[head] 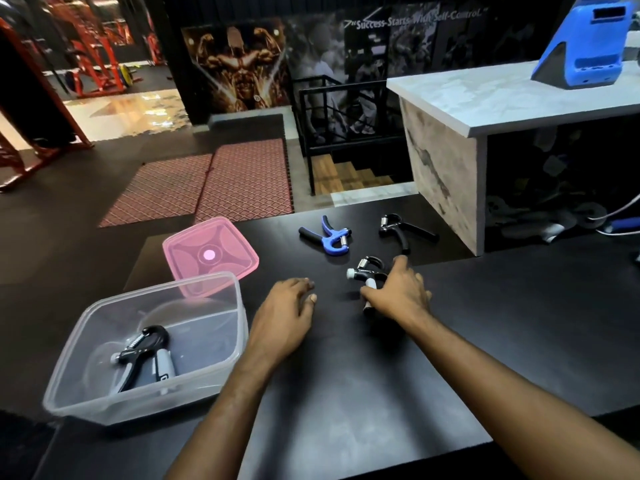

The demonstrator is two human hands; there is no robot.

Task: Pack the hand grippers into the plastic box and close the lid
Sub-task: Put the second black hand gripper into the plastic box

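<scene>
A clear plastic box (221,372) stands open at the table's left front, with one black and grey hand gripper (147,355) lying inside. Behind it the pink lid (180,247) lies flat. My right hand (398,292) is closed over the handles of a black and grey hand gripper (367,268) resting on the table. My left hand (284,313) hovers palm down beside the box, fingers apart, holding nothing. Further back lie a blue and black hand gripper (329,237) and an all-black hand gripper (401,228).
The black table (346,375) ends at the left just beyond the box. A grey counter (485,98) rises at the back right with a blue device (585,50) on it. Cables lie at the far right. A stairwell railing stands behind the table.
</scene>
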